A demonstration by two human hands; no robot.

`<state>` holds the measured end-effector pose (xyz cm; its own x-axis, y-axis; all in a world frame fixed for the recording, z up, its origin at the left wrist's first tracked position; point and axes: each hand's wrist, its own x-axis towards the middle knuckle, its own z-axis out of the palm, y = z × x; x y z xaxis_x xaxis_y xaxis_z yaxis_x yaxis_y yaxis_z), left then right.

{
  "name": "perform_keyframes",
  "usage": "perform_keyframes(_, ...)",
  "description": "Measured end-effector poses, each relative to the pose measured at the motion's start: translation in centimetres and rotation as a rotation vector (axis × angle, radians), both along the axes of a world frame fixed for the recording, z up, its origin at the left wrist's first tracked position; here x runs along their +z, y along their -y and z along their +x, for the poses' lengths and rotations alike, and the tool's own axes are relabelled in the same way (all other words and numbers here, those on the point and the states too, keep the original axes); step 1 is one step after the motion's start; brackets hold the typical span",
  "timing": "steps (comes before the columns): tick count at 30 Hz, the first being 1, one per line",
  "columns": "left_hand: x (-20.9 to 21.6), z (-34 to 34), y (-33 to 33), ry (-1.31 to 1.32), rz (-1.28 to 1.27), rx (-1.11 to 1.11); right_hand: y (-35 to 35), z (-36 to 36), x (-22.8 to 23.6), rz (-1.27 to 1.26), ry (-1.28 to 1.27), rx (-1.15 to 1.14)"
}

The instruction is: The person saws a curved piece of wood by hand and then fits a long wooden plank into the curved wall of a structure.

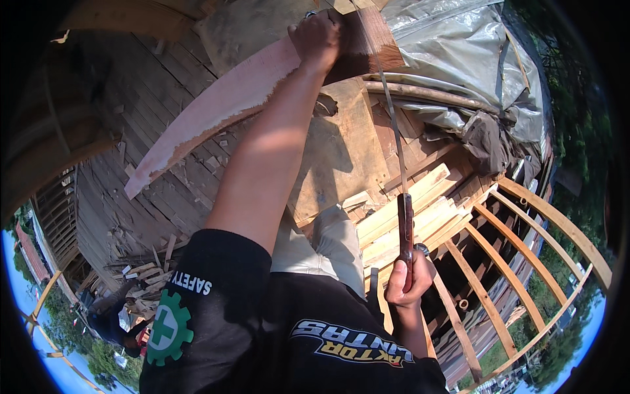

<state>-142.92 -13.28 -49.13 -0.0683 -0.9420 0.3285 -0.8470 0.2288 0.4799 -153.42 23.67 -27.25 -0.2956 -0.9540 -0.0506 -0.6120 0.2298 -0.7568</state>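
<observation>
A handsaw with a thin blade seen edge-on and a dark brown handle runs up the middle of the view. My right hand wraps around the lower part of that handle. The blade crosses the darker end of a long curved wooden plank, whose pale, pinkish face tapers to a point at the left. On the plank, just left of the blade, rests my left hand with its fingers curled against the wood. A small shiny item at those fingers is too small to make out.
Under the plank are a plywood sheet and a plank deck strewn with chips. Grey plastic sheeting hangs at the upper right. Pale boards lie beside an open frame of curved ribs. Another person is at the lower left.
</observation>
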Motion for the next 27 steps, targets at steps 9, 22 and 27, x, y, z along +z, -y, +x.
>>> perform_keyframes(9,-2.5,0.0,1.4,0.156,0.099,0.066,12.5,1.1,-1.2,0.042,0.160,-0.082)
perform_keyframes(22,-3.7,-0.7,1.7,0.196,0.118,0.034,16.6,1.7,-0.5,-0.051,0.088,-0.052)
perform_keyframes(27,-0.2,-0.1,-0.1,-0.026,0.109,0.093,2.9,0.4,2.3,0.047,0.018,-0.014)
